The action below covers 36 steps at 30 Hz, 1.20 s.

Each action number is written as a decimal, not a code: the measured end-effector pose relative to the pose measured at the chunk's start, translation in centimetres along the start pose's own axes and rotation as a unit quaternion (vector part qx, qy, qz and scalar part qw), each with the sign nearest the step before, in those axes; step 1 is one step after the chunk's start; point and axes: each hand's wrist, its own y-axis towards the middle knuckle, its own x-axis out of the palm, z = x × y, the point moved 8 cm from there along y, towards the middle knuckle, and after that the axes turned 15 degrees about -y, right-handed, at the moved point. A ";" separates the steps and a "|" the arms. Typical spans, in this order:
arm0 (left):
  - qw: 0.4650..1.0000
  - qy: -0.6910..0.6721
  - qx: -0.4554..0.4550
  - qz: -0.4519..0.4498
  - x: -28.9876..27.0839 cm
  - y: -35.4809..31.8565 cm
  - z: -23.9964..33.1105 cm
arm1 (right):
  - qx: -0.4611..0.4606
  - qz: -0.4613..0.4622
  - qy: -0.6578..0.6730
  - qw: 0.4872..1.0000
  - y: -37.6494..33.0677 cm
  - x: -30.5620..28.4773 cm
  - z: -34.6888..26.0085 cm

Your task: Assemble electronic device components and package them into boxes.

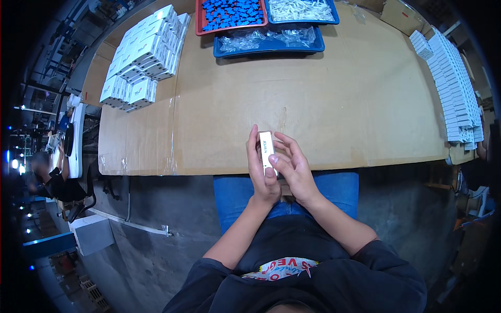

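Observation:
A small white box (pixel 266 147) with dark print on its narrow face is held upright between my two hands, just above the near edge of the cardboard-covered table (pixel 313 115). My left hand (pixel 258 169) is closed along the box's left side, with the thumb at its lower end. From the right, my right hand (pixel 296 169) grips it too, its thumb pressed on the lower part of the printed face and its fingers curled behind. The far side of the box is hidden by my fingers.
White boxes (pixel 141 49) are stacked at the far left, and more white boxes (pixel 451 86) stand along the right. At the back are a red tray (pixel 197 21) of blue pieces, a blue tray (pixel 302 22) of white pieces and a blue tray (pixel 271 53) of clear plastic bags. Another person (pixel 57 180) sits far left.

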 end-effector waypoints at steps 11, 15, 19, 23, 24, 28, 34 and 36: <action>0.992 0.069 0.110 0.002 -1.1 0.0 -0.3 | -0.038 0.019 -0.001 0.999 -0.8 1.2 0.8; 0.994 0.024 0.103 0.019 -1.3 -0.3 -0.7 | -0.049 0.013 -0.007 0.999 -1.2 1.2 0.2; 0.996 0.022 0.087 0.029 -1.5 -0.3 -0.6 | -0.052 0.001 -0.081 0.995 -1.3 1.1 0.7; 0.997 0.010 0.078 0.024 -1.5 -0.4 -0.8 | -0.091 0.011 -0.112 0.989 -1.4 1.0 0.4; 0.997 0.010 0.078 0.023 -1.5 -0.4 -1.0 | -0.092 0.011 -0.111 0.989 -1.4 0.9 0.6; 0.997 0.007 0.070 0.025 -1.8 -0.5 -1.4 | -0.087 0.001 -0.121 0.989 -1.4 0.7 0.6; 0.998 0.047 0.031 -0.033 -0.9 0.5 -1.6 | -0.033 -0.015 -0.083 0.996 0.5 -0.9 1.3; 0.993 0.089 0.055 -0.061 -0.6 0.5 -1.6 | -0.005 -0.051 -0.085 0.995 0.7 -1.6 1.2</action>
